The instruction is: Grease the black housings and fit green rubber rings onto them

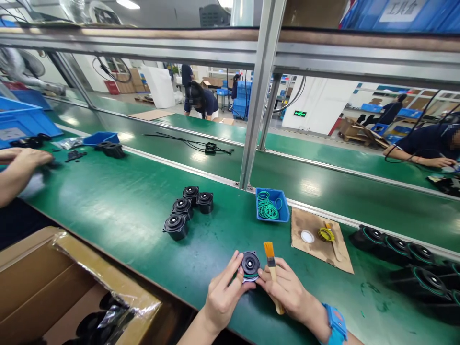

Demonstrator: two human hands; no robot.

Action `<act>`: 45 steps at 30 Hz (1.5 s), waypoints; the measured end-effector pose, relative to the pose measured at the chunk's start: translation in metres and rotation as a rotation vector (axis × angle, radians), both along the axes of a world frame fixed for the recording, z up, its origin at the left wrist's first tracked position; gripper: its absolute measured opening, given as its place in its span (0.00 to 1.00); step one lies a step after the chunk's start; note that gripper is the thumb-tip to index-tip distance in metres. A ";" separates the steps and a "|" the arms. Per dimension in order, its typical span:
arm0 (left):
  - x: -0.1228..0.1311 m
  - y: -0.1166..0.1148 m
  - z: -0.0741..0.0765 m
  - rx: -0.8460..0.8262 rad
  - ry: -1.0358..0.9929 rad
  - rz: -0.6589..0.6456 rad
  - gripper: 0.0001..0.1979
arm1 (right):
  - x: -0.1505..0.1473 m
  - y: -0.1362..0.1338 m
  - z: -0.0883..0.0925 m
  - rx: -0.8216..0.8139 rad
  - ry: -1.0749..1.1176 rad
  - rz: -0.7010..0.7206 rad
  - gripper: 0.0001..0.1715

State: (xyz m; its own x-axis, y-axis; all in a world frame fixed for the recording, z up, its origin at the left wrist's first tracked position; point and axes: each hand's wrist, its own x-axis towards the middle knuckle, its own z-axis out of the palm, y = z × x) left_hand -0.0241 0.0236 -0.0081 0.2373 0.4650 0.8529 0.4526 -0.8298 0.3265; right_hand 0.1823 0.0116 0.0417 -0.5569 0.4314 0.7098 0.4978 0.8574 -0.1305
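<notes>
My left hand [226, 292] is closed round the left side of a round black part [250, 263], which has a green ring along its lower edge. At its right side, the fingertips of my right hand [287, 290] touch the same part. That hand also holds a brush [271, 268] with orange bristles pointing up and a wooden handle. Above and right of the hands, a blue bin [272, 205] holds green rings. Several black parts [181, 209] stand grouped on the green table to the left.
Cardboard [321, 239] with a white lid and a yellow pot lies right of the blue bin. Black parts with green rings [427, 282] stand far right. An open carton [108, 278] is lower left. Another person's hands [28, 163] work at the left edge. A metal post [257, 96] rises behind.
</notes>
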 end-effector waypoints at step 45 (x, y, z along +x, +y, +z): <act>0.004 -0.001 0.000 -0.658 -0.115 0.057 0.29 | 0.016 0.007 0.026 -0.638 0.656 -0.315 0.17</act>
